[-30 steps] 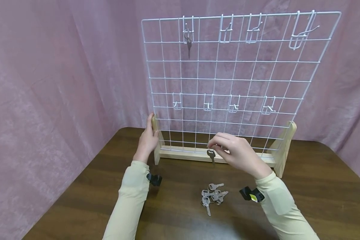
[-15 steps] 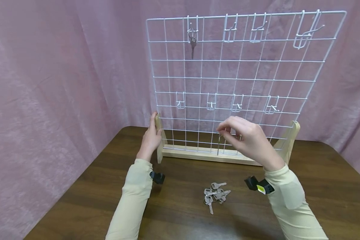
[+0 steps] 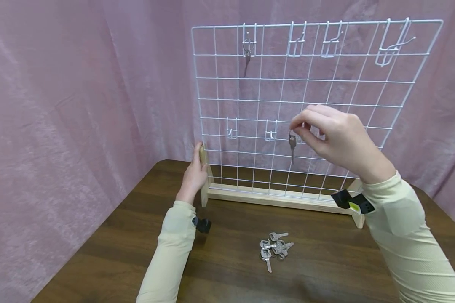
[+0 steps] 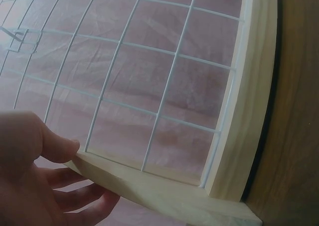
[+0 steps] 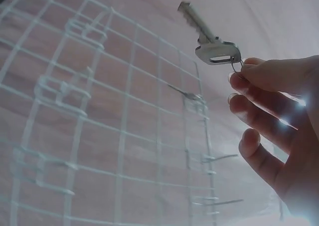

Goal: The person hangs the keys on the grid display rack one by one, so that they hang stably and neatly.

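Note:
My right hand [image 3: 335, 136] pinches a small ring between thumb and forefinger, and a silver key [image 3: 292, 143] hangs from it in front of the white wire grid [image 3: 269, 101], near the lower row of hooks. In the right wrist view the key [image 5: 217, 51] and its ring show clearly at the fingertips of the hand [image 5: 279, 111]. My left hand [image 3: 194, 174] grips the wooden upright [image 3: 202, 156] at the grid's left side; in the left wrist view the hand [image 4: 50, 171] has its thumb and fingers round the wooden edge [image 4: 149, 191].
Another key [image 3: 247, 59] hangs on the upper left hook. Three more upper hooks, such as the rightmost one [image 3: 392, 47], stick out from the grid. Several keys [image 3: 277, 246] lie in a pile on the brown table [image 3: 227, 261]. A pink curtain [image 3: 79, 84] hangs behind.
My right hand has risen with its key from the grid's wooden base to the lower hook row, also shifting right. My left hand keeps its grip on the upright.

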Tool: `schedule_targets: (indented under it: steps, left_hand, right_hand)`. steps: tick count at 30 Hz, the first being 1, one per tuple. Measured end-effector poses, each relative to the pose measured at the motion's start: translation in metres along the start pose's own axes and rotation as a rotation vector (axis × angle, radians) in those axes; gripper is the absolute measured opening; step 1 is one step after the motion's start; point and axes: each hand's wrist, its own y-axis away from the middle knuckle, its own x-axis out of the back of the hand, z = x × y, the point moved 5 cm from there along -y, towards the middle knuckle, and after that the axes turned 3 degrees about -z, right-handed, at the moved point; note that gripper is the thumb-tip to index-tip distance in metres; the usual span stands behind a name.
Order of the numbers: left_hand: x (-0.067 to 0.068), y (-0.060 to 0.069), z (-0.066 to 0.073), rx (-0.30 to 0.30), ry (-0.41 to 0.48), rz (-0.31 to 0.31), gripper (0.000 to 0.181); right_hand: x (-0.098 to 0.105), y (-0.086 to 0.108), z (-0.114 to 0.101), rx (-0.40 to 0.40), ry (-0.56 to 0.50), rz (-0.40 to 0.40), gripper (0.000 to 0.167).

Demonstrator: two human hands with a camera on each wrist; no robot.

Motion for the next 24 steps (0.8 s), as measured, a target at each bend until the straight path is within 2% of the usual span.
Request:
schedule_targets:
  steps: [7, 14, 24]
  left_hand:
    - [-0.003, -0.002, -0.001, -0.005, 0.013, 0.011, 0.070]
    - [-0.004, -0.003, -0.001, -0.006, 0.015, 0.002, 0.069]
    - [-0.004, -0.004, -0.001, -0.014, 0.035, 0.010, 0.070]
  right_hand:
    - [0.019, -0.016, 0.018, -0.059, 0.093, -0.013, 0.011]
    - [0.025, -0.029, 0.038, -0.162, 0.077, 0.011, 0.009]
    - [0.045, -0.063, 0.061, -0.248, 0.068, 0.070, 0.014]
